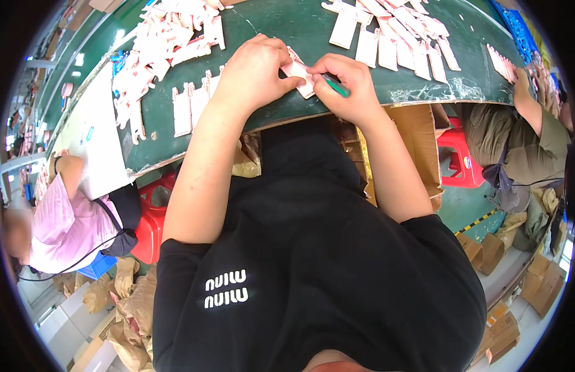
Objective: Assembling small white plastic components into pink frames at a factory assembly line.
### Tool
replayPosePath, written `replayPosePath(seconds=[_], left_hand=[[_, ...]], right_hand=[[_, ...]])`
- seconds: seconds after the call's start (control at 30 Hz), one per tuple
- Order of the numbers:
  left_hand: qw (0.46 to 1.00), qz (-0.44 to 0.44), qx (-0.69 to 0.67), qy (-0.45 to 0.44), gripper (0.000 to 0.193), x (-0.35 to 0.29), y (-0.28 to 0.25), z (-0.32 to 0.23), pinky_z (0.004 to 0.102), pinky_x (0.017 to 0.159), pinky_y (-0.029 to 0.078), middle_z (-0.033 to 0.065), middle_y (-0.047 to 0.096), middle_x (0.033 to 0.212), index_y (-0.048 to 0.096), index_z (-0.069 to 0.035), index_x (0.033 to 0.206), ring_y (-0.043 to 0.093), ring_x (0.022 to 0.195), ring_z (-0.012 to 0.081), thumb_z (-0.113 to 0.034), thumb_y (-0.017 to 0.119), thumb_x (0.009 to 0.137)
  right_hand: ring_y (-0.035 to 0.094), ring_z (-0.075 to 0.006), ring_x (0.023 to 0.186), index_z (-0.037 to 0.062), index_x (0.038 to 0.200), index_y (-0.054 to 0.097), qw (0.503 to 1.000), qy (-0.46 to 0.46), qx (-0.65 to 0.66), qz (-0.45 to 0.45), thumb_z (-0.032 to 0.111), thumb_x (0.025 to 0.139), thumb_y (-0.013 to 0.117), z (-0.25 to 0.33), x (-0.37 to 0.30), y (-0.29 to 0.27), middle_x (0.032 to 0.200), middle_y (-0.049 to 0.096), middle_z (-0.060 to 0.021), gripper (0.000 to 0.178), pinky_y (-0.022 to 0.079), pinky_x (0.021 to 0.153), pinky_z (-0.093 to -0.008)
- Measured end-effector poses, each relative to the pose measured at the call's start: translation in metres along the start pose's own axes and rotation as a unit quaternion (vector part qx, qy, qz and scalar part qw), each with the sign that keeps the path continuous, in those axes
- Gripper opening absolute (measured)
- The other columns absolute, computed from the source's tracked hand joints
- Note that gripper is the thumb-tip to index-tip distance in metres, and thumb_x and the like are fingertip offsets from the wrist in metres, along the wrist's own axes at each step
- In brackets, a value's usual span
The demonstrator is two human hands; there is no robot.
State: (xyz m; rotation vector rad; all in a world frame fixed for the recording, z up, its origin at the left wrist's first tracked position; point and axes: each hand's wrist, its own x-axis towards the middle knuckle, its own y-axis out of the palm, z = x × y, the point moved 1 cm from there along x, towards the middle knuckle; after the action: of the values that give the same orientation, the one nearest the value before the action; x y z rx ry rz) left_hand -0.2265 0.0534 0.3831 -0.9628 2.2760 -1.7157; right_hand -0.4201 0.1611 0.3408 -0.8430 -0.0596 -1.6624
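Observation:
Near the front edge of the green table, my left hand is closed on a flat pale pink piece with a notched far end, its thumb and fingers along the left side. My right hand is closed round a slim green-handled tool. The tool's tip is hidden by my fingers, which meet the piece's right side, so its exact kind does not show. Left of my left forearm, several similar pink pieces lie in a row.
Heaps of pink pieces lie at the far left and far right. A person in pink sits at left, another in olive at right. Red stools, a cardboard box and brown bags stand around.

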Motion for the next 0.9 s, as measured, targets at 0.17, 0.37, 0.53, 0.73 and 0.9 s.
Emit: replayPosePath(seconds=[0.17, 0.37, 0.53, 0.73, 0.9], left_hand=[[1.0, -0.001, 0.0, -0.002, 0.032, 0.0002, 0.0015, 0.0005, 0.0411, 0.095, 0.06, 0.0059, 0.079, 0.105, 0.081, -0.003, 0.092, 0.072, 0.107, 0.0291, -0.027, 0.097, 0.078], [1.0, 0.001, 0.004, -0.003, 0.032, 0.0006, 0.0032, 0.0019, 0.0413, 0.095, 0.06, 0.0061, 0.08, 0.106, 0.082, -0.003, 0.092, 0.073, 0.108, 0.0291, -0.027, 0.097, 0.077], [1.0, 0.006, 0.004, -0.001, 0.033, 0.0023, -0.0017, -0.0045, 0.0417, 0.094, 0.06, 0.0075, 0.079, 0.105, 0.081, -0.003, 0.094, 0.073, 0.107, 0.0302, -0.026, 0.097, 0.078], [1.0, 0.017, -0.01, -0.014, 0.033, 0.0026, -0.0041, -0.0054, 0.0415, 0.094, 0.06, 0.0087, 0.079, 0.103, 0.081, -0.002, 0.096, 0.074, 0.106, 0.0305, -0.025, 0.096, 0.079], [1.0, 0.023, -0.001, -0.012, 0.033, 0.0036, -0.0045, -0.0058, 0.0414, 0.094, 0.06, 0.0084, 0.079, 0.102, 0.083, -0.002, 0.097, 0.074, 0.105, 0.0301, -0.026, 0.096, 0.079]], right_hand=[[0.071, -0.0296, 0.075, -0.0023, 0.097, 0.073, 1.0, -0.004, -0.008, 0.01, 0.001, 0.088, 0.075, 0.0008, -0.0011, -0.0002, 0.084, 0.07, -0.0137, 0.009, 0.055, 0.069, -0.037], [0.07, -0.0286, 0.075, -0.0015, 0.098, 0.074, 1.0, -0.01, -0.004, 0.018, 0.001, 0.088, 0.075, -0.0033, -0.0017, -0.0002, 0.085, 0.071, -0.0132, 0.01, 0.055, 0.069, -0.0363], [0.071, -0.0261, 0.077, -0.0002, 0.101, 0.076, 0.999, 0.018, 0.023, 0.02, 0.004, 0.091, 0.076, -0.0065, -0.0018, -0.0039, 0.087, 0.074, -0.0123, 0.011, 0.055, 0.07, -0.0351], [0.074, -0.0264, 0.08, 0.0003, 0.103, 0.077, 0.998, 0.018, 0.049, 0.044, 0.005, 0.094, 0.076, -0.0055, 0.0019, -0.0002, 0.091, 0.077, -0.0125, 0.009, 0.056, 0.072, -0.0348], [0.075, -0.0275, 0.082, 0.0002, 0.103, 0.077, 0.998, 0.019, 0.045, 0.05, 0.004, 0.094, 0.076, -0.0043, 0.0023, -0.0012, 0.092, 0.078, -0.0131, 0.01, 0.057, 0.075, -0.0354]])
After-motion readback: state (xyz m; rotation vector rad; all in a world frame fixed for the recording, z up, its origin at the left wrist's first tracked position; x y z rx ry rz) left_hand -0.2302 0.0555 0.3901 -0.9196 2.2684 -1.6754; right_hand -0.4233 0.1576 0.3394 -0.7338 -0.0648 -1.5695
